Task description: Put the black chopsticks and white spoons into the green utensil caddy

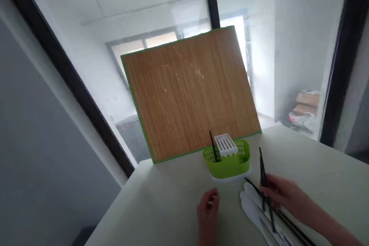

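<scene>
My right hand (281, 192) is closed on black chopsticks (262, 163), held steeply upright over the table. Beneath them lie white spoons (250, 205) with handles pointing toward me, and more black chopsticks (288, 221) alongside. Just left of the spoons, my left hand (207, 211) hovers low over the table, its fingers loosely curled and the thumb apart, with nothing visible in it. Beyond both hands stands a green slotted utensil basket (227, 170) on a white base. Dark chopsticks (213, 147) lean in its left part, and a white slatted piece (226, 145) rests across its top.
A wood-patterned board (190, 96) with green edging leans against the glass behind the basket. The pale table (167, 200) ends at a slanting left edge. Dark window frame bars (66, 69) run beside it. Past the glass, boxes (307, 103) are piled at right.
</scene>
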The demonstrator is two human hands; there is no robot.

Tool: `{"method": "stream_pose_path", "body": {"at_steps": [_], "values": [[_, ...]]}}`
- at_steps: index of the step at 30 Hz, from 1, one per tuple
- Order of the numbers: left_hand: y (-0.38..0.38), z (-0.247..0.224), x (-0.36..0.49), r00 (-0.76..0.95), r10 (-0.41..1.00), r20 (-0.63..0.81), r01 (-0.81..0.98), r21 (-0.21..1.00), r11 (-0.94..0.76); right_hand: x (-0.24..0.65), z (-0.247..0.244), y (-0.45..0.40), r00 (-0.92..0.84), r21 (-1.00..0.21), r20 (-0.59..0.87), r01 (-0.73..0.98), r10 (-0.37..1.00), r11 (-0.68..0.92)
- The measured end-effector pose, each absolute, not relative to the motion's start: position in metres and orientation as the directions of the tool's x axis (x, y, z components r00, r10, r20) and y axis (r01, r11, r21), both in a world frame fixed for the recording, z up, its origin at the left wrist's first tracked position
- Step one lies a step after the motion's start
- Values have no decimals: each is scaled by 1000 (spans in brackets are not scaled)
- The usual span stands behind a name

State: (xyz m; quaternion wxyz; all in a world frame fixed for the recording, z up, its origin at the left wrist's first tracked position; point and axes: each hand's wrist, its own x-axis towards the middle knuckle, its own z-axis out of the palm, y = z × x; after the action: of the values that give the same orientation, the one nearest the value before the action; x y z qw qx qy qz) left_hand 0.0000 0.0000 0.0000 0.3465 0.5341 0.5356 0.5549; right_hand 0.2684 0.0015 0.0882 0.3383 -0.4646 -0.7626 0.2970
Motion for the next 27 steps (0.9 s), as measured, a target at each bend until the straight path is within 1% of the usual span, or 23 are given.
{"method": "stream_pose_path", "body": {"at_steps": [3,4,7,10,12,16,20,24,27], "values": [[-5,-3,7,-65,962,266,126,958,-257,222,85,4,-486,-800,259,376,835,467],[-6,-5,9,-33,960,277,109,956,-272,209,82,5,-516,-795,271,357,813,491],[-8,-9,13,35,956,290,74,953,-292,182,69,11,-527,-744,307,387,793,545],[-7,-11,15,16,965,262,77,962,-262,171,59,15,-498,-702,311,453,809,549],[-6,-13,15,-3,969,247,46,968,-247,169,60,16,-487,-698,311,466,817,543],[-4,-15,14,18,971,237,-5,972,-237,170,76,13,-481,-729,352,398,803,558],[-4,-16,11,50,963,266,-32,964,-265,169,91,11,-510,-721,410,327,756,611],[-6,-14,10,40,948,315,-71,948,-311,166,92,14,-535,-725,425,282,730,629],[-6,-11,11,25,935,354,-60,934,-352,166,90,17,-540,-730,425,271,727,628]]}}
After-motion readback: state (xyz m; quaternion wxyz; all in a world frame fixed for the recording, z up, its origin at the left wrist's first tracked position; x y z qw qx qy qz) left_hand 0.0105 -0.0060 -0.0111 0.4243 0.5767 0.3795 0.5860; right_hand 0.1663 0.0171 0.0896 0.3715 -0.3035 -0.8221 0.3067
